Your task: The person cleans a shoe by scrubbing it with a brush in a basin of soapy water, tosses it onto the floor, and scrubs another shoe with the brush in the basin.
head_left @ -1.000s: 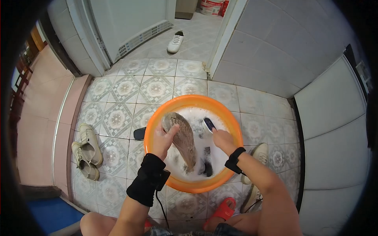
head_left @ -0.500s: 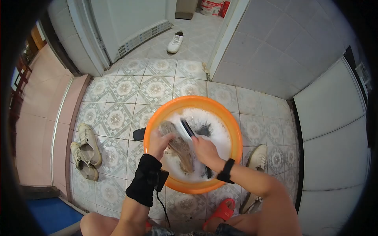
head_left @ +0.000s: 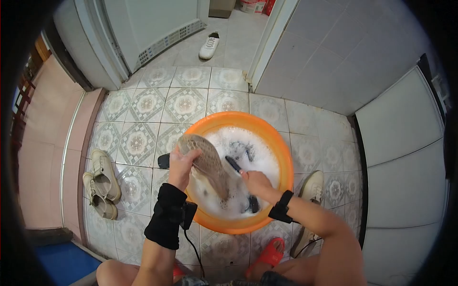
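My left hand (head_left: 180,167) is closed on the edge of a shoe (head_left: 211,162), its brownish-grey sole facing up. The shoe is tilted over an orange basin (head_left: 288,176), with its lower end down at the suds. In my right hand (head_left: 257,183) is the handle of a dark brush (head_left: 233,164), just right of the sole and apart from it; the bristles do not show clearly. White foam (head_left: 262,150) fills the basin, and a dark item (head_left: 253,204) pokes out of it near my right hand.
A pair of off-white shoes (head_left: 105,178) sits on the left tiles. One pale shoe (head_left: 312,188) stands right of the basin, another below it. A white shoe (head_left: 209,46) lies by the doorway. Something black (head_left: 163,161) juts out at the basin's left.
My left hand has lifted the shoe up and left, turning more of its sole upward. My right hand has moved right and slightly down with the brush, away from the shoe.
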{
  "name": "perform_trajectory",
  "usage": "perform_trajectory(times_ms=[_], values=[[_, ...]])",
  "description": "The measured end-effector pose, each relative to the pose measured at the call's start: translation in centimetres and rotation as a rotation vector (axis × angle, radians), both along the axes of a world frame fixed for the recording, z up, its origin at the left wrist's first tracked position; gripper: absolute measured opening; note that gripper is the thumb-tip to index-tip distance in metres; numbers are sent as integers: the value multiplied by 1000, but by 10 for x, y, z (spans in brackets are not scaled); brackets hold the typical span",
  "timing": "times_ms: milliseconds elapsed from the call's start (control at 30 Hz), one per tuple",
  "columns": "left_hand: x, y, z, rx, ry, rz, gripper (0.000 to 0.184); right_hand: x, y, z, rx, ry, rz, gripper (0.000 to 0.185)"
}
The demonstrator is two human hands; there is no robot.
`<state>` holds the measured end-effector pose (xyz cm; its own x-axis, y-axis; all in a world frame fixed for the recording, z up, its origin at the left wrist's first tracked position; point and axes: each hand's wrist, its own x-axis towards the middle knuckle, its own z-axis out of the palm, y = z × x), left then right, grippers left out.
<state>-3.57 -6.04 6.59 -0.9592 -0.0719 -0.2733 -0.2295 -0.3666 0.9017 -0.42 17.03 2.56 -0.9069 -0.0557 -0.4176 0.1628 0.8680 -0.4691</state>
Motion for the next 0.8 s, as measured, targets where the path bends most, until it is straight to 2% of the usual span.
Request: perform_trajectory(times_ms=[67, 133, 200, 300, 367, 433, 500, 567, 667, 733, 767, 800], values=[[-3, -1, 3, 65, 75, 64, 28, -16, 6, 4, 55, 10, 60, 48], [-4, 1, -1, 66, 76, 117, 28, -35, 11, 20, 115, 128, -91, 48], [-3, 3, -3, 86, 56, 149, 32, -40, 23, 11, 189, 118, -136, 49], [6, 3, -6, -63, -17, 63, 36, -40, 29, -17, 257, 71, -160, 50], [8, 1, -1, -61, -81, 8, 36, -46, 29, -30, 249, 42, -143, 51], [13, 0, -1, -57, -167, -44, 37, -53, 18, -12, -92, 12, -198, 51], [11, 3, -2, -92, -129, -44, 40, -38, -14, 40, -187, 122, -119, 47], [9, 9, -5, -74, -117, -19, 41, -13, -51, 71, -205, 228, -13, 39], [7, 9, -17, -42, -107, -7, 40, -5, -74, 77, -126, 224, 67, 38], [11, 8, -14, -29, -101, -27, 39, -18, -42, 28, -151, 301, 52, 38], [14, 9, -6, -14, -101, -12, 39, -20, -15, -5, -64, 259, 9, 38], [15, 10, -1, 0, -101, 3, 39, -23, -12, 5, 22, 217, -34, 39]])
